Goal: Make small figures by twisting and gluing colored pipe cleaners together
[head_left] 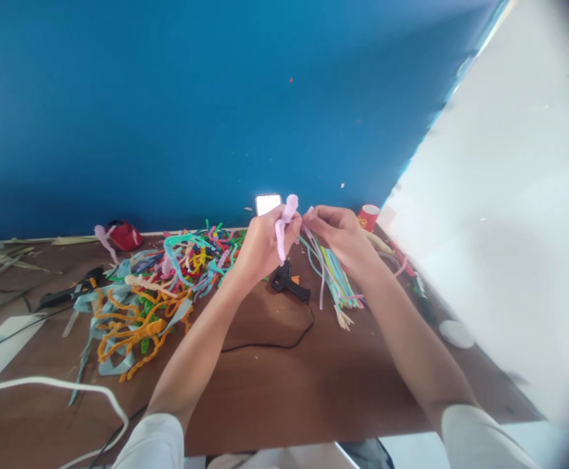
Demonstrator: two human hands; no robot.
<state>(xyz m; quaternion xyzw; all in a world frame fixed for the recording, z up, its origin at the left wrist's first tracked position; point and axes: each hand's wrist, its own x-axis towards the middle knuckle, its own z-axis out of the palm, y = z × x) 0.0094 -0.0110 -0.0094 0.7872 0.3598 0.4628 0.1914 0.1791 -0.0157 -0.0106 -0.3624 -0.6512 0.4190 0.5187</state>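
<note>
Lilac craft piece in hand above glue gun, cluttered table

Landmark: glue gun (289, 281), lying on table (323, 381). Lilac piece (291, 208) is up above it, in left hand (267, 238), fingers closed round it. Right hand (337, 231), just right of the glue gun and higher, has thumb and fingertips pinched on a lilac strip (321, 280) that hangs down; exact contact blurred. Hands close together, both raised off the table.

Around: phone (266, 204), screen lit, beyond the glue gun, partly covered by left hand. Bundle (340, 277) of pastel stems just right of the glue gun, partly behind right hand and forearm. Red cup (367, 219) farther right and beyond. White disc (457, 333) well to the right.

Left of the glue gun: big tangled pile (191, 260) of coloured fuzzy pieces, left forearm across its edge; orange piece (152, 329) on its near side. Farther left: black-and-orange tool (73, 291), red object (126, 236) beyond it, white sheet (8, 342), white cable (69, 383) looping nearer.

Black cord (264, 346) curves from the glue gun's handle across the near side.

Table brown, wood-like. Blue wall (206, 117) beyond the glue gun, marked with specks; white wall (519, 195) on its right.
</note>
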